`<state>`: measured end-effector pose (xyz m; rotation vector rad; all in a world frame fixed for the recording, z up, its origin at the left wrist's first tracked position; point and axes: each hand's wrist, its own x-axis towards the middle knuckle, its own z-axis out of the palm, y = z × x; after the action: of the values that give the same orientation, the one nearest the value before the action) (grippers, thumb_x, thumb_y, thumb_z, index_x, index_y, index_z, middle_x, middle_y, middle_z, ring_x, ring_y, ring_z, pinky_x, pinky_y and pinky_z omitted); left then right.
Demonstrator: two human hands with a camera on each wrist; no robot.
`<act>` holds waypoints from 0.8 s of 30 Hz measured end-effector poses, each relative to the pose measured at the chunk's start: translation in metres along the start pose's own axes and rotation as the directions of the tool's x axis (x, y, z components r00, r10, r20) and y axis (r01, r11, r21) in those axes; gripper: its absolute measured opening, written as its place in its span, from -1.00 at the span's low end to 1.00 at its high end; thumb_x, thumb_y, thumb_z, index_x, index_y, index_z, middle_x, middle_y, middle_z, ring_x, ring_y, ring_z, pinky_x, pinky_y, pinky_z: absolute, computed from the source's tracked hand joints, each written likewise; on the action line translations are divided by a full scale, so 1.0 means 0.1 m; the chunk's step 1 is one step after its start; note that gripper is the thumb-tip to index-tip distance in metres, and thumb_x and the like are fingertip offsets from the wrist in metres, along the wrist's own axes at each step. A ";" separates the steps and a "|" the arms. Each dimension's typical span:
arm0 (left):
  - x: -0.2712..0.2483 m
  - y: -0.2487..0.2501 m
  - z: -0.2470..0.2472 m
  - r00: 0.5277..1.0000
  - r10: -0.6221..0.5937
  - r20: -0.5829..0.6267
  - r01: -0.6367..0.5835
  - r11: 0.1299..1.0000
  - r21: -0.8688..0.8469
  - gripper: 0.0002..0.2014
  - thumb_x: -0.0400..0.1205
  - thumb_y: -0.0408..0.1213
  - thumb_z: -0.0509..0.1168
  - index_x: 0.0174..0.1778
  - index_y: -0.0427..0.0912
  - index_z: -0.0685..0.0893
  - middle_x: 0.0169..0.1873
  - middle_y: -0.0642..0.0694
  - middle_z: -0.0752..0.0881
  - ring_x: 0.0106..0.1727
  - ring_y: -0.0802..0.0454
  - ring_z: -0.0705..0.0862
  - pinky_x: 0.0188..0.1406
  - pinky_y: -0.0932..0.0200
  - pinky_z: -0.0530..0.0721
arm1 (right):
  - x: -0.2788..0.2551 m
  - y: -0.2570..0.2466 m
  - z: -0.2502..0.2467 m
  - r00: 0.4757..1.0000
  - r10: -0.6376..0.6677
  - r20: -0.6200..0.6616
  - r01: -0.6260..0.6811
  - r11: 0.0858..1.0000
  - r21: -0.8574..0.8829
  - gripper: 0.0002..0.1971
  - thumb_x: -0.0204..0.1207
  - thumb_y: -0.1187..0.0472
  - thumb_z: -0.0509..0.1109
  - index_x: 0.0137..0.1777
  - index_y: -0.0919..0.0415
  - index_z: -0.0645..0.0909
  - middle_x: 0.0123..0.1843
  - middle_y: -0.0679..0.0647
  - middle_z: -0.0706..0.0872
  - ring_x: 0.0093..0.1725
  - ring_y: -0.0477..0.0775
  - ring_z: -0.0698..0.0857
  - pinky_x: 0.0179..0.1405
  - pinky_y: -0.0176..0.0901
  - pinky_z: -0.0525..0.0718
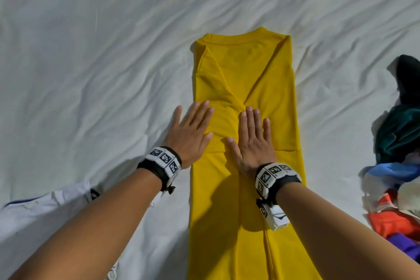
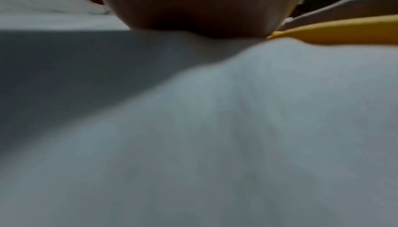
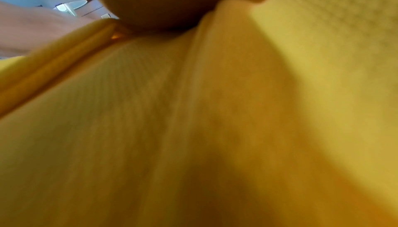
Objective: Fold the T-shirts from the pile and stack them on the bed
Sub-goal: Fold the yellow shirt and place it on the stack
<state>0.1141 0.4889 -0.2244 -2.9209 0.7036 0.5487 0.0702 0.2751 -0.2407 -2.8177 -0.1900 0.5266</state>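
A yellow T-shirt [image 1: 245, 79] lies lengthwise on the white bed sheet [image 1: 102, 52], collar at the far end, both sides and sleeves folded inward into a long strip. My left hand [image 1: 193, 125] lies flat with straight fingers across the shirt's left edge, partly on the sheet. My right hand [image 1: 252, 136] presses flat on the middle of the shirt where the folded sleeves meet. The left wrist view shows the sheet [image 2: 215, 128] and the yellow shirt's edge [image 2: 333, 31]. Yellow shirt fabric [image 3: 193, 120] fills the right wrist view.
A pile of unfolded shirts [image 1: 400, 166], dark green, blue, white, orange and purple, lies at the right edge of the bed. A white garment with blue trim [image 1: 45, 218] sits at the lower left. Wrinkled sheet stretches beyond the yellow shirt.
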 end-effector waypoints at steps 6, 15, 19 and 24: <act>-0.22 0.35 -0.03 0.999 -0.035 -0.028 0.034 0.997 -0.067 -0.34 0.83 0.12 -0.28 0.79 -0.06 -0.32 0.77 -0.18 -0.35 0.79 -0.21 -0.30 0.70 -0.49 -0.11 | 0.01 0.00 -0.04 1.000 0.009 0.025 -0.009 1.000 -0.013 -0.19 0.71 -0.33 -0.39 0.77 0.21 -0.38 0.76 0.11 -0.49 0.72 0.09 -0.51 0.70 0.19 -0.45; -1.21 0.76 -0.07 0.990 -0.134 0.035 0.138 0.979 -0.148 -0.37 0.84 0.10 -0.12 0.81 -0.03 -0.06 0.79 -0.22 -0.29 0.79 -0.27 -0.30 0.70 -0.47 -0.17 | -1.07 -0.15 -0.32 0.993 -0.117 -0.010 0.118 0.993 0.006 -0.31 0.78 -0.18 -0.21 0.80 0.20 -0.07 0.82 0.19 -0.20 0.79 0.20 -0.30 0.76 0.15 -0.28; -1.95 1.15 -0.14 0.989 0.080 0.126 -0.056 0.981 -0.184 -0.57 0.81 0.01 0.04 0.54 -0.05 0.52 0.61 -0.22 0.40 0.63 -0.25 0.29 0.55 -0.30 0.31 | -1.87 -0.19 -0.23 0.997 -0.082 0.015 0.082 0.997 -0.003 -0.60 0.72 0.08 0.25 0.51 0.17 0.55 0.55 0.23 0.53 0.54 0.33 0.43 0.49 0.24 0.47; -2.68 1.59 -0.02 0.971 0.146 0.188 -0.073 0.934 -0.350 -0.62 0.70 0.10 0.19 0.29 -0.06 0.63 0.20 -0.10 0.66 0.25 -0.16 0.57 0.24 -0.14 0.51 | -2.70 -0.20 0.00 0.996 -0.010 0.089 0.009 1.000 0.008 -0.80 0.67 0.14 0.31 0.19 0.18 0.67 0.12 0.17 0.65 0.15 0.29 0.57 0.02 0.13 0.59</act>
<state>-0.1801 0.4611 -0.1253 -3.0732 0.8200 1.0785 -0.1811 0.2469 -0.1447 -2.7870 -0.2181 0.6503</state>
